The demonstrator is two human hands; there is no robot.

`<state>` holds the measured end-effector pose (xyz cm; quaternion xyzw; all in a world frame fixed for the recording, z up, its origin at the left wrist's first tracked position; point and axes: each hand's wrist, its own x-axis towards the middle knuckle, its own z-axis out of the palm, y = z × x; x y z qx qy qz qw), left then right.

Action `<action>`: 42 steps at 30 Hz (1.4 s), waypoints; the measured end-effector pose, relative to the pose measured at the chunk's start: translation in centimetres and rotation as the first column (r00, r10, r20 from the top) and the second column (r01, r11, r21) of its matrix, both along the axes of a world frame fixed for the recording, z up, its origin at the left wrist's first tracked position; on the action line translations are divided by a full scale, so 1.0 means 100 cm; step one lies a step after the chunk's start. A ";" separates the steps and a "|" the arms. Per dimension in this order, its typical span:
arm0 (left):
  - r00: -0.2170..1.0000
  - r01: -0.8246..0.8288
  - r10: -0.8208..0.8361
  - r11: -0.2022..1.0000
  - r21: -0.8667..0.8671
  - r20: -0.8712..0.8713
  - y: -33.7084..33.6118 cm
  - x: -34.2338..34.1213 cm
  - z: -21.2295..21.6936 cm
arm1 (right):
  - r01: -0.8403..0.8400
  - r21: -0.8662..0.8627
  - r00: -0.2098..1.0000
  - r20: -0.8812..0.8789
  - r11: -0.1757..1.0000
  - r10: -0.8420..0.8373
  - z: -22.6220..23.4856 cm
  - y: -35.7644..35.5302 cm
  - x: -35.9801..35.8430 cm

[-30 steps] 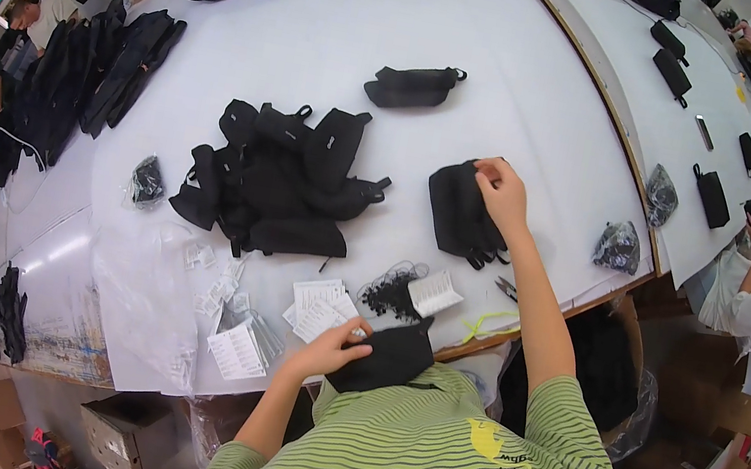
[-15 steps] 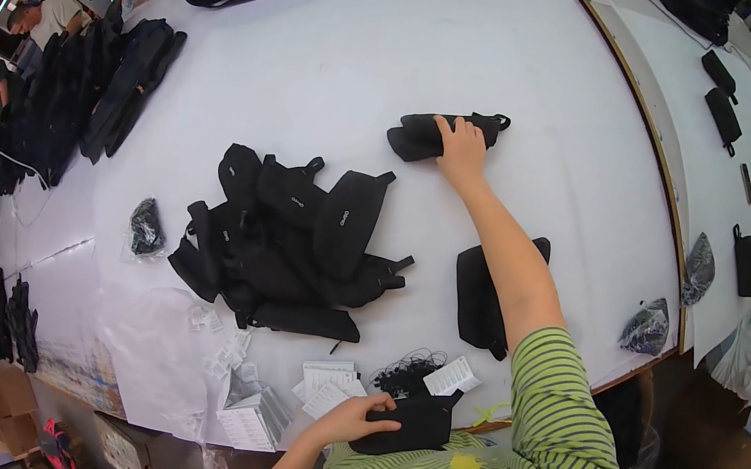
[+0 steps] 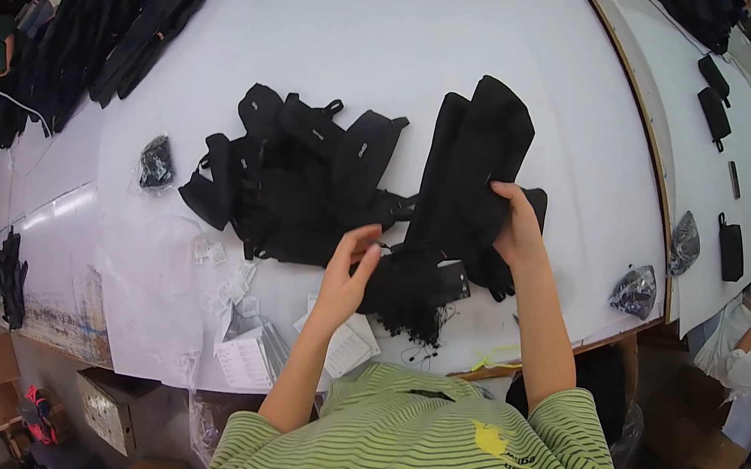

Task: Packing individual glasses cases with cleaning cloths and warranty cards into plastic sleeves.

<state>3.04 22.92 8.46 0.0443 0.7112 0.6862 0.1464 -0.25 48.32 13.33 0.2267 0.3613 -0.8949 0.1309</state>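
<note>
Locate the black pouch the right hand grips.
In the head view, the pouch is right of centre, over the white table, in the right hand, just right of the pouch pile.

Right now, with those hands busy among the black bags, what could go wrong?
The black bag in the right hand is close beside the heap of black bags, so it might get mixed in. The tangle of black strings near the left hand could snag. The loose white papers beside the left forearm might be brushed out of place.
</note>
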 end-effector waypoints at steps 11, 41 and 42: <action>0.981 -0.167 0.181 0.974 0.154 -0.077 0.015 0.061 0.061 | 0.108 0.133 0.994 -0.026 0.985 -0.106 -0.008 -0.088 0.143; 0.718 -0.326 -0.628 0.075 0.942 0.299 -0.038 0.134 0.027 | 0.138 0.184 0.989 0.027 0.973 -0.145 -0.004 -0.066 0.205; 0.690 -0.375 -0.645 0.071 0.924 0.329 -0.036 0.136 0.026 | 0.126 0.168 0.991 0.021 0.978 -0.132 -0.006 -0.066 0.206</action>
